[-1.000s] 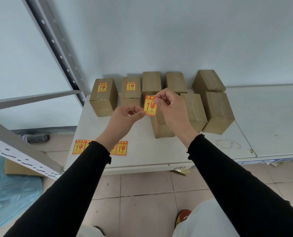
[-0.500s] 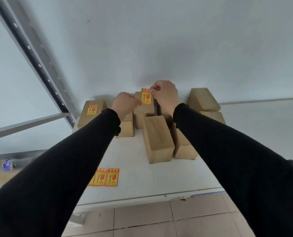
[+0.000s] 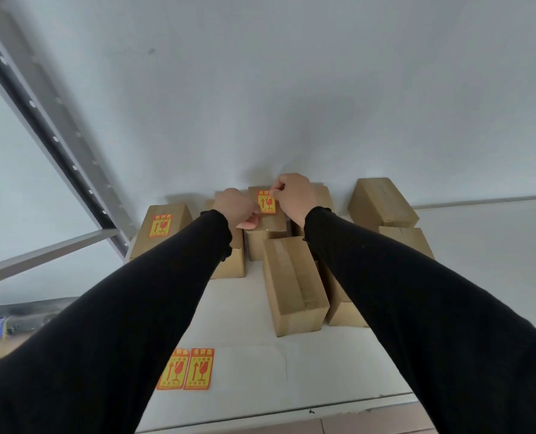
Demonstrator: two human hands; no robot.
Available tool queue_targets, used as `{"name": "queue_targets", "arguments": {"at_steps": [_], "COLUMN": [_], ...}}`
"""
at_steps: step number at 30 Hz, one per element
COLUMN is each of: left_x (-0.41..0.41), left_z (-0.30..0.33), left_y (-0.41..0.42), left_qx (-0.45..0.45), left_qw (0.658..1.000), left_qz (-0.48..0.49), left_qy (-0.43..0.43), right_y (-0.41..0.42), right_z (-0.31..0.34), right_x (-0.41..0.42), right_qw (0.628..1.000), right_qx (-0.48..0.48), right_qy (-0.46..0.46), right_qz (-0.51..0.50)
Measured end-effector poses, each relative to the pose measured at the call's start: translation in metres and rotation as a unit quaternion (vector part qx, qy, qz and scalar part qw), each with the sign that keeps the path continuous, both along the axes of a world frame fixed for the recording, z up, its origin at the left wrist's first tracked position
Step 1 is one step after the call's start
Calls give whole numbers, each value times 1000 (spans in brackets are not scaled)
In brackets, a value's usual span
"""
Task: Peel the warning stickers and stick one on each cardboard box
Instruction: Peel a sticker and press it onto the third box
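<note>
The grey wall (image 3: 260,89) fills the frame beyond both hands, and a slotted metal rack post (image 3: 57,142) slants down well to the left of them. The white counter (image 3: 244,355) spreads below and toward the viewer from the hands, carrying a cluster of cardboard boxes against the wall. Two black sleeves reach forward over it.

Directly under the hands stands the target box (image 3: 265,227), its top face up. Just nearer the viewer than the right hand (image 3: 295,195) lies a longer plain box (image 3: 293,286); another plain box (image 3: 381,202) sits off to that hand's right. Left of the left hand (image 3: 237,208), a labelled box (image 3: 163,227) already carries a sticker on its top.

The warning sticker (image 3: 266,202) lies on the target box's top, between the two hands. The right hand's grip is narrow, fingertips pinched on the sticker's upper right corner. The left hand's grip is curled closed at the sticker's lower left edge, thumb on the box top; whether it pinches the sticker cannot be told.

Well below the left hand, near the counter's front edge, lie two spare stickers (image 3: 187,369), side by side.
</note>
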State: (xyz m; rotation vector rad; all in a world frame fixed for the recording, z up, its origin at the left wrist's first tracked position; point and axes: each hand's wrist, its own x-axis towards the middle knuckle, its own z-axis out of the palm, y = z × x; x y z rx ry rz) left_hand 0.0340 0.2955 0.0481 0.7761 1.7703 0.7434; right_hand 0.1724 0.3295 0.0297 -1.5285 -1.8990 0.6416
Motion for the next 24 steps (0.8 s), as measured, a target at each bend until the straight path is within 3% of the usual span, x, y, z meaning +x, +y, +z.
{"name": "queue_targets", "arguments": {"at_steps": [17, 21, 24], "left_x": [5, 8, 7], "left_z": [4, -2, -8], "left_y": [-2, 3, 3], "left_qx": [-24, 0, 67], "left_qw": [997, 993, 979], "left_qz": [-61, -84, -101], "left_qy": [29, 87, 166], "right_y": [7, 10, 13], "right_z": [-10, -11, -9], "right_x": [-8, -11, -13], "right_qw": [996, 994, 993], "right_qx": [28, 25, 24], "right_qy": [-84, -105, -109], "right_qz": [-16, -19, -24]}}
